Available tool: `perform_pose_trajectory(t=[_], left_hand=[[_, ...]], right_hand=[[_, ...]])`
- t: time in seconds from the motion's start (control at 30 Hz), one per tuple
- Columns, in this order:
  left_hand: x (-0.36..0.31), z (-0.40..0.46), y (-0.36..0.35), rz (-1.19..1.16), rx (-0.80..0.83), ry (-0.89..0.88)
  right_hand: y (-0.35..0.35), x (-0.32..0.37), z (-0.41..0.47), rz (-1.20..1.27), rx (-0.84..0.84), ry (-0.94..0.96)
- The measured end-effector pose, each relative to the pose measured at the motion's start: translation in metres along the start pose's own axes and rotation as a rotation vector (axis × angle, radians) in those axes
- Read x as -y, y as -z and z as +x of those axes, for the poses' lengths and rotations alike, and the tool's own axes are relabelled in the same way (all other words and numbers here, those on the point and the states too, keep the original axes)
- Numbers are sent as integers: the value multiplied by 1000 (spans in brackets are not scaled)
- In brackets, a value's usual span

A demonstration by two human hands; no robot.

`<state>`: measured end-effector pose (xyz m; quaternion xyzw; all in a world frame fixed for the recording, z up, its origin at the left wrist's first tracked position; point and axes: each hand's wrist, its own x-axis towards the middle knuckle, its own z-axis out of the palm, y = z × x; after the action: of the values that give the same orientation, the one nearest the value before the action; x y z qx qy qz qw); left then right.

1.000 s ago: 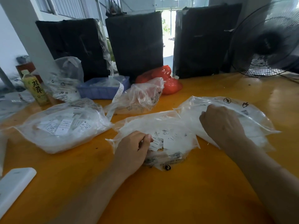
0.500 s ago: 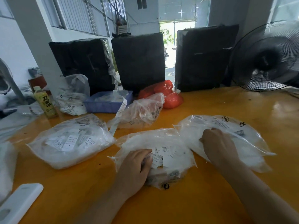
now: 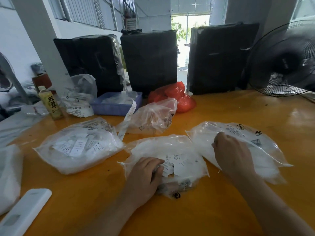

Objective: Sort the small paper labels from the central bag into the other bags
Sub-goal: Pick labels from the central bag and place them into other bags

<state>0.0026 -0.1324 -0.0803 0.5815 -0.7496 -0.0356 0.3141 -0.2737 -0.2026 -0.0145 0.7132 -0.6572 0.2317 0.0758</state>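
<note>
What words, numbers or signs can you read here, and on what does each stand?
"双萃": bottle label.
"1": a paper label in the left bag.
Recycling triangle sign: back bag.
Crossed circle sign: right bag.
All other print on the labels and bags is too small or blurred to read.

One view only: your head camera, wide-angle, looking forward and down across orange table (image 3: 221, 210). Close on your forearms and near bags (edges bend), far end reaches black parcels (image 3: 150, 60). No second view to overlap.
</note>
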Motion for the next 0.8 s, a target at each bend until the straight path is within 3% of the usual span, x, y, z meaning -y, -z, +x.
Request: perform_pose_trajectory(t=[0.13, 0.2, 0.27, 0.37, 0.43, 0.57, 0.73, 0.8], left_hand=[[-3, 3, 6, -71, -2, 13], [-10, 5, 10, -128, 0, 45], [-20, 8, 15, -207, 12, 103], [-36, 11, 20, -505, 79, 279], [-43, 14, 22, -644, 137, 351], [-46, 18, 23, -790, 95, 385], [-45, 20, 14, -1013, -13, 631], [-42, 21, 14, -1137, -82, 722]], right_hand=[[6, 5, -1, 331, -237, 84], [11, 18, -5, 541, -270, 78], [14, 29, -11, 743, -130, -11], [16, 47, -23, 1026, 296, -26], [15, 60, -31, 1018, 453, 54], [13, 74, -35, 864, 531, 185], [8, 64, -28, 741, 490, 81], [6, 52, -21, 654, 359, 37]])
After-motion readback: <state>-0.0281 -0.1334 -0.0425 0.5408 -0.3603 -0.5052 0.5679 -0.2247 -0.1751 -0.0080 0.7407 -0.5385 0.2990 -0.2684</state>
